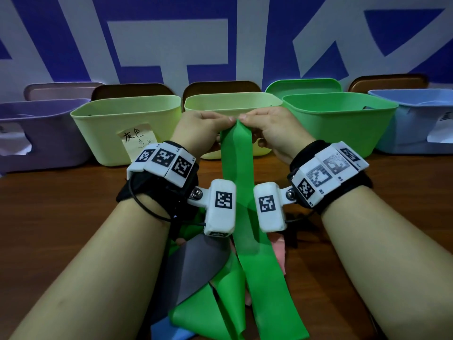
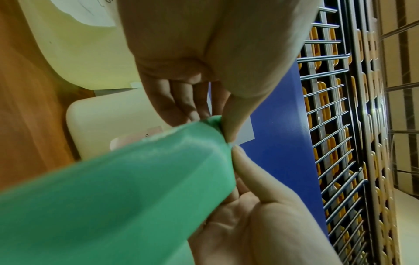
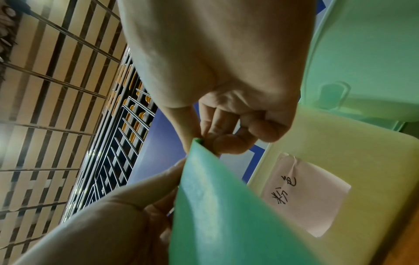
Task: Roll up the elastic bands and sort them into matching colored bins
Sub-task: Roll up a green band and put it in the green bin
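Note:
A long green elastic band [image 1: 239, 182] hangs from both hands down to a pile of bands on the table. My left hand [image 1: 228, 120] and right hand [image 1: 245, 117] meet at its top end, each pinching it between thumb and fingers. In the left wrist view the left hand [image 2: 215, 125] nips the band [image 2: 118, 197] at its bunched tip. In the right wrist view the right hand [image 3: 204, 141] pinches the band's [image 3: 226, 215] corner. The green bin [image 1: 343, 123] stands just right of the hands, its inside hidden.
A row of bins lines the table's back: purple [image 1: 36, 136], yellow-green with a note [image 1: 103, 123], pale yellow [image 1: 232, 100] behind the hands, blue [image 1: 421, 123]. Grey [image 1: 193, 266], pink [image 1: 279, 251] and blue [image 1: 166, 327] bands lie tangled near the front edge.

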`<state>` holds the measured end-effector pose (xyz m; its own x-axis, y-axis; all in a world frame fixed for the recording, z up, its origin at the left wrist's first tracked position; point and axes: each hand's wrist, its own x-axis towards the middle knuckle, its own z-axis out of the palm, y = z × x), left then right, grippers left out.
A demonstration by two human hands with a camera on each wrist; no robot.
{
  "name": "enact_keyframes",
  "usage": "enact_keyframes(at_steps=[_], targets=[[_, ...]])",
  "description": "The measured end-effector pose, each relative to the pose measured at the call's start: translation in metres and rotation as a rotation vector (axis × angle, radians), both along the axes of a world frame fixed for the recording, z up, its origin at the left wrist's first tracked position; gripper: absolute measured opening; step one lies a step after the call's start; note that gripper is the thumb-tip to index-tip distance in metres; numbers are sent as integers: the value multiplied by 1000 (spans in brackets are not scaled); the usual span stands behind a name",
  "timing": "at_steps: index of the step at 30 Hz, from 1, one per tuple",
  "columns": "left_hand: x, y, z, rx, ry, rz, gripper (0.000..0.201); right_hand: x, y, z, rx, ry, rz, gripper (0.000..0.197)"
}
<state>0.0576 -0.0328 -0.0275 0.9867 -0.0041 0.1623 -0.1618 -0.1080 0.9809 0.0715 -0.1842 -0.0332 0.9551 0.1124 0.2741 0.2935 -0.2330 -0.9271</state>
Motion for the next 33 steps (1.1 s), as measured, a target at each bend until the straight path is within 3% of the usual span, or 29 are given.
enact_keyframes(at_steps=[15, 33], targets=[[-3, 0, 1, -109, 59, -70, 12, -2, 2, 1, 211, 138, 49, 17], [-10, -1, 5, -179, 53, -55, 7, -6, 5, 2, 290, 80, 102, 6]])
